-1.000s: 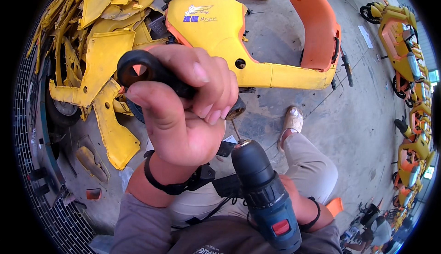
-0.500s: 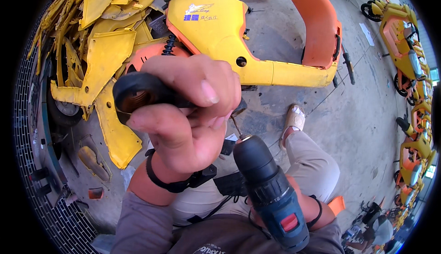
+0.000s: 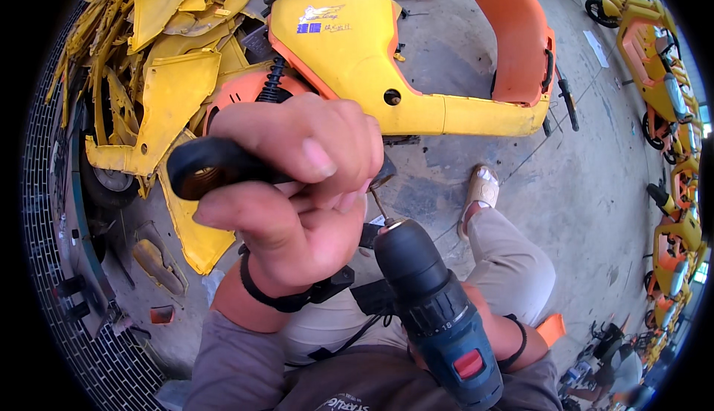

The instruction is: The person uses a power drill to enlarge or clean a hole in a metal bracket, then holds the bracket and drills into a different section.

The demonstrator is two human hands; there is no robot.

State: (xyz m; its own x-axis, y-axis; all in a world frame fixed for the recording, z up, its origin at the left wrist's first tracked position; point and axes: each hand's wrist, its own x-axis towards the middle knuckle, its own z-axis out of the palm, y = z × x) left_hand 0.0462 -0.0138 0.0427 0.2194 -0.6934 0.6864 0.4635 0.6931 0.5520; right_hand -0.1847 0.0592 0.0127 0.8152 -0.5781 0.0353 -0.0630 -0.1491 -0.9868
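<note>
Raised in the middle, my left hand [image 3: 327, 169] is closed round a black part with a thick ring-shaped end [image 3: 190, 167]. The ring sticks out to the left between thumb and fingers; the fingers hide most of the rest. Below and to the right, a dark teal and black cordless drill [image 3: 439, 314] points up and away, with a thin bit [image 3: 381, 207] in its chuck. The bit's tip is close to the right side of my left hand; I cannot tell whether it touches the black part. My right hand [image 3: 485, 314] holds the drill from behind, its fingers mostly hidden.
Ahead lies a yellow and orange scooter body [image 3: 338, 46]. A heap of yellow panels [image 3: 175, 84] fills the far left. Along the right stands a row of yellow scooters [image 3: 651, 69]. My sandalled foot [image 3: 483, 188] rests on the concrete floor [image 3: 550, 210].
My left hand and the ringed part have shifted slightly left, and the ring sits a little lower. The drill's chuck has edged left, still close to my left hand.
</note>
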